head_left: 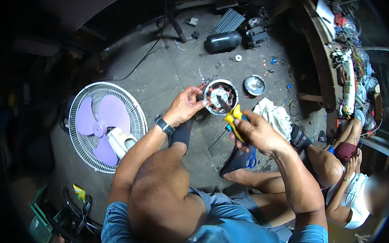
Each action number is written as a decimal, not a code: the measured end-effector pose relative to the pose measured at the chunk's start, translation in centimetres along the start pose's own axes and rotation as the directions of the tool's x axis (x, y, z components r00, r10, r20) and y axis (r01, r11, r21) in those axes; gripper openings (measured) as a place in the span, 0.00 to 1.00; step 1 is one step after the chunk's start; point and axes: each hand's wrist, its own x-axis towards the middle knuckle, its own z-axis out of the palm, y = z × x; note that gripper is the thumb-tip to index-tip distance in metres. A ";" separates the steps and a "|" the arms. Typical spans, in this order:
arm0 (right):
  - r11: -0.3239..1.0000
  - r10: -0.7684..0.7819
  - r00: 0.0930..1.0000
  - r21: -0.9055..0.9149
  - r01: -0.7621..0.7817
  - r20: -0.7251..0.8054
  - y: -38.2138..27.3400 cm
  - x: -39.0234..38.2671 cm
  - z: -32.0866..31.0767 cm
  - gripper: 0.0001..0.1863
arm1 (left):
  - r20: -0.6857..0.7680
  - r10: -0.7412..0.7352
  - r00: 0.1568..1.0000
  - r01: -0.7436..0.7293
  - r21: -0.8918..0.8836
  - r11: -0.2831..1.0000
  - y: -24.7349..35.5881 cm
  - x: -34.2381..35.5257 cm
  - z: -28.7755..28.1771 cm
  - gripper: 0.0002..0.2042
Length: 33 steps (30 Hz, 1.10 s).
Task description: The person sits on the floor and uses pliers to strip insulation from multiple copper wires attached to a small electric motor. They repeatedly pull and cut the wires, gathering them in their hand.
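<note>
My left hand (184, 106) pinches thin reddish wires (200, 87) beside a round motor housing (210, 108), its thumb at the housing's left rim. Copper windings show around a pale centre inside the housing. My right hand (259, 133) grips yellow-handled pliers (229, 116), with their dark jaws over the middle of the housing. A round metal cover (254, 84) lies to the right. A screwdriver (218, 139) with a blue handle lies below the pliers, and blue-handled scissors (251, 161) are on the floor near my right foot. A white cloth (273, 117) lies behind my right hand.
A lilac-bladed fan (85, 123) in a wire guard lies at left. A black cylinder (223, 41) and ribbed panel (228, 21) are at the back. A cluttered bench (320, 53) runs along the right, where another person (343, 202) sits. A green chair (40, 214) stands lower left.
</note>
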 end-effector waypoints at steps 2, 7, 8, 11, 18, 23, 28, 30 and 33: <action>0.999 0.028 0.999 0.022 -0.029 0.046 0.2 -1.1 0.0 0.15 | -0.021 0.144 0.989 -0.142 0.094 0.985 -0.2 0.0 -0.4 0.20; 0.998 -0.039 0.991 0.059 0.032 0.127 -1.5 -3.4 0.7 0.15 | 0.229 0.354 0.907 -0.397 0.182 0.900 6.2 -1.2 -0.5 0.10; 0.995 -0.051 0.988 0.095 0.037 0.143 -1.8 -3.6 0.6 0.15 | 0.256 0.536 0.804 -0.590 0.246 0.769 5.4 -0.5 -0.5 0.07; 0.978 -0.079 0.985 0.205 0.046 0.156 -2.2 -4.2 0.0 0.15 | 0.135 0.596 0.792 -0.611 0.202 0.766 6.2 -1.1 0.0 0.09; 0.905 -0.197 0.961 0.413 0.102 0.195 -4.9 -7.6 0.2 0.21 | -0.008 0.697 0.717 -0.671 0.262 0.693 10.3 -2.4 -2.8 0.18; 0.961 -0.206 0.979 0.190 0.203 -0.006 -3.8 -7.0 -0.3 0.17 | -0.231 0.670 0.705 -0.708 -0.181 0.683 11.4 -2.1 -5.4 0.17; 0.989 0.029 0.999 0.142 -0.031 0.018 2.5 -0.6 -0.9 0.17 | -0.383 0.518 0.765 -0.644 -0.471 0.603 10.0 -1.7 -7.5 0.15; 0.966 0.066 0.996 0.248 -0.080 0.065 3.2 1.3 -0.3 0.17 | -0.375 0.441 0.815 -0.575 -0.440 0.690 8.8 -2.0 -8.3 0.15; 0.928 0.070 0.979 0.348 -0.134 0.190 3.7 3.8 -0.6 0.18 | -0.378 0.435 0.817 -0.520 -0.157 0.840 6.9 -1.9 -8.0 0.12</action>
